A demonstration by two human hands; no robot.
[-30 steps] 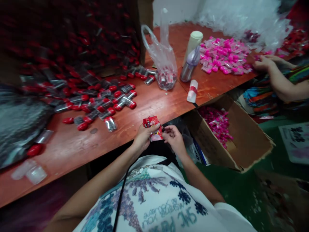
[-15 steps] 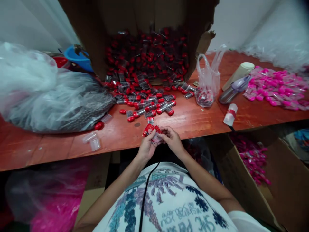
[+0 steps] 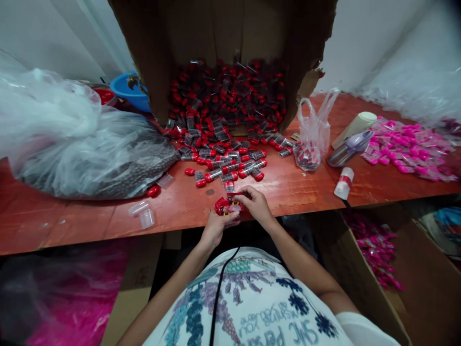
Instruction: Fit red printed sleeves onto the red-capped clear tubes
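Note:
Near the table's front edge, my left hand (image 3: 217,227) is closed on a small bunch of red printed labels (image 3: 224,206) with yellow and clear parts. My right hand (image 3: 256,205) pinches a red label (image 3: 235,196) at the bunch's upper right side. Whether that piece is separate from the rest I cannot tell. Just beyond my fingers lies a small clear container with a red cap (image 3: 229,186). Behind it many similar red-capped containers (image 3: 230,166) with dark contents spread out of a tipped cardboard box (image 3: 151,72).
A large clear bag of dark beads (image 3: 108,158) lies left, near clear empty containers (image 3: 146,216). To the right stand a small plastic bag (image 3: 312,134), a bottle (image 3: 349,149) and a white roll (image 3: 344,183). Pink packets (image 3: 406,144) lie beyond. An open carton (image 3: 363,269) sits below the table.
My right hand has drawn slightly up and away from my left, with a red label at its fingertips. The bunch in my left hand is turned and shows more print. The view has shifted slightly.

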